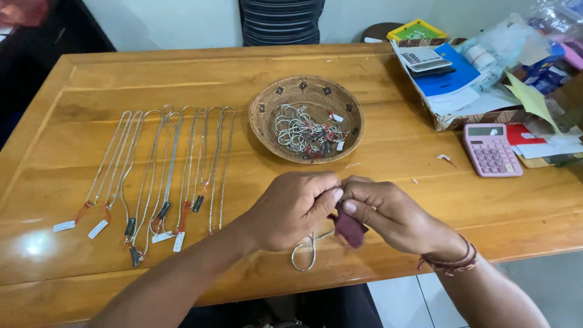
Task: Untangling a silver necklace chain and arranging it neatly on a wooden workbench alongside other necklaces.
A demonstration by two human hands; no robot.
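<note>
Silver chain (305,250) is what I have in hand, though only its lower loop shows, lying on the wooden table (388,188) near the front edge, just below my two hands; the upper part runs up behind them and is hidden. Going from the biggest thing down: the table fills most of my view, its top glossy and orange-brown. At its far right sits a patterned box (467,115) piled with papers, a blue book and a grey calculator, with plastic bags beside it. Near the middle of the table I see a round woven basket (267,106) that holds a tangle of more silver chains with small tags. To the left of the basket a row of chains (164,176) lies stretched out straight, side by side, each with a tag or dark clasp at the near end. A pink calculator (490,149) rests right of the basket, well apart from my hands. My left hand (291,209) is clenched, thumb pressed toward the fingers, pinching something small where both hands meet. My right hand (392,215), with cord bracelets at the wrist, is closed on a dark red cloth (351,228) that hangs just under its thumb. Both hands touch each other above the chain's loop.
</note>
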